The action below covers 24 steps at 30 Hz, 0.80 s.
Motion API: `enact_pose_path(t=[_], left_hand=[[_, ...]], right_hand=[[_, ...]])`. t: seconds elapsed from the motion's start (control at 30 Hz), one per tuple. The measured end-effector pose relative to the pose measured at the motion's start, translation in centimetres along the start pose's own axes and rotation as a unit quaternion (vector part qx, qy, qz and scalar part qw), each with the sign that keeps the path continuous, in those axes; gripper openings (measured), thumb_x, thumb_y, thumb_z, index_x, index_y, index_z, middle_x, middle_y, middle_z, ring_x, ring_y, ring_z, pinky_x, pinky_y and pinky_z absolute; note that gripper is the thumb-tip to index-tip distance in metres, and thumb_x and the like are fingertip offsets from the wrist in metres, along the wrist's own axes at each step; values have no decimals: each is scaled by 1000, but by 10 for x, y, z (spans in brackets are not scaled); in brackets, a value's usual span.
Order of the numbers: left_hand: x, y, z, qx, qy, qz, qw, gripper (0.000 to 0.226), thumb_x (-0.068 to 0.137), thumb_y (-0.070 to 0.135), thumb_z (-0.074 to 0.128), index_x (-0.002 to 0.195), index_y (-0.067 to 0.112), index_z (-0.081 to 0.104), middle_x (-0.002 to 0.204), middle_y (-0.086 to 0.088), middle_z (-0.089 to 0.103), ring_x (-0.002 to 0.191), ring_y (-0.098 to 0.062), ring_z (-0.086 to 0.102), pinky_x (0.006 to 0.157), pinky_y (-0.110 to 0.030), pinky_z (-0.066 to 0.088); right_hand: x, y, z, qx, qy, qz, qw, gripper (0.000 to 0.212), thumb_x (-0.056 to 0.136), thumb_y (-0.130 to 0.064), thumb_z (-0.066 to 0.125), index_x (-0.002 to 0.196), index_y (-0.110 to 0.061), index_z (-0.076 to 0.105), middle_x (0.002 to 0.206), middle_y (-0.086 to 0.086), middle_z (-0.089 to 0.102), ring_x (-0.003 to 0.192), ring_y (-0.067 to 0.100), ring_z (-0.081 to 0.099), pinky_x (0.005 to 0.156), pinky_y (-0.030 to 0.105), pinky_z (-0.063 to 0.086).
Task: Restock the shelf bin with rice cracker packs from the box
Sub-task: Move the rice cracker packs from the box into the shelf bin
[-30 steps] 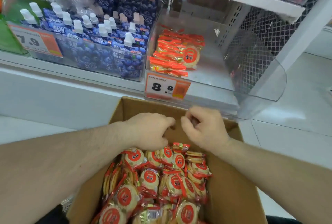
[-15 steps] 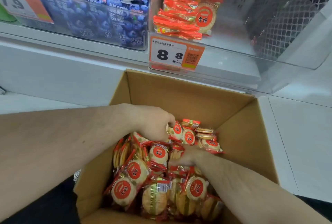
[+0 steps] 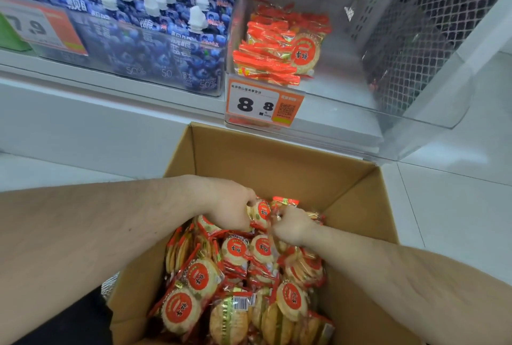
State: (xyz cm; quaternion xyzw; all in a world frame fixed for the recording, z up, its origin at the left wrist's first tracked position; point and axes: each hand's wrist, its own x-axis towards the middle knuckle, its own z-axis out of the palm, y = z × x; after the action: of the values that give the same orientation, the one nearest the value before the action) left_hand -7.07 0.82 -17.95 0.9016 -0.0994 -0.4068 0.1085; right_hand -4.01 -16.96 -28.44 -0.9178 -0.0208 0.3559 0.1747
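An open cardboard box (image 3: 277, 156) in front of me holds several rice cracker packs (image 3: 199, 278) with red round labels. My left hand (image 3: 230, 206) is down at the far end of the pile, fingers curled round a pack (image 3: 261, 210). My right hand (image 3: 293, 227) is beside it, gripping packs at the top of the heap. Above the box, the clear shelf bin (image 3: 415, 112) carries a small stack of the same packs (image 3: 279, 48) at its left side; the rest of its floor is bare.
A price tag reading 8.8 (image 3: 263, 103) hangs on the bin front. To the left, another clear bin holds blue jelly pouches with white caps (image 3: 155, 26). White mesh (image 3: 432, 26) closes the bin's right. White floor tiles (image 3: 454, 206) lie to the right of the box.
Both hands dropped from above the box's far edge into the pile. The right hand moved up beside the left and closed on packs. The view tilted down toward the box.
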Motion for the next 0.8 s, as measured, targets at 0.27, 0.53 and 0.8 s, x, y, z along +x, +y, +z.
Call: enact_pose_path(t=[0.27, 0.53, 0.8], left_hand=[[-24, 20, -10, -327, 33, -7, 945, 79, 73, 56, 77, 132, 23, 37, 120, 5, 55, 108, -15, 53, 95, -39, 52], [-33, 45, -11, -576, 27, 111, 809, 41, 80, 23, 79, 115, 31, 58, 117, 0, 67, 111, -23, 64, 86, -53, 56], [-37, 7, -30, -780, -101, 246, 567, 77, 37, 0, 76, 113, -2, 67, 114, -28, 64, 104, -43, 64, 91, -60, 51]], right_hand=[[-96, -51, -76, 246, 23, -75, 966, 15, 67, 2, 59, 81, 0, 64, 69, 10, 60, 65, 24, 57, 60, 36, 44], [-141, -66, -101, 433, -39, -135, 891, 18, 86, -15, 65, 99, -5, 71, 94, 14, 71, 92, 27, 69, 89, 52, 55], [-153, -57, -123, 478, 134, -167, 852, 24, 83, -27, 69, 106, -23, 68, 103, -7, 73, 99, 12, 69, 84, 39, 56]])
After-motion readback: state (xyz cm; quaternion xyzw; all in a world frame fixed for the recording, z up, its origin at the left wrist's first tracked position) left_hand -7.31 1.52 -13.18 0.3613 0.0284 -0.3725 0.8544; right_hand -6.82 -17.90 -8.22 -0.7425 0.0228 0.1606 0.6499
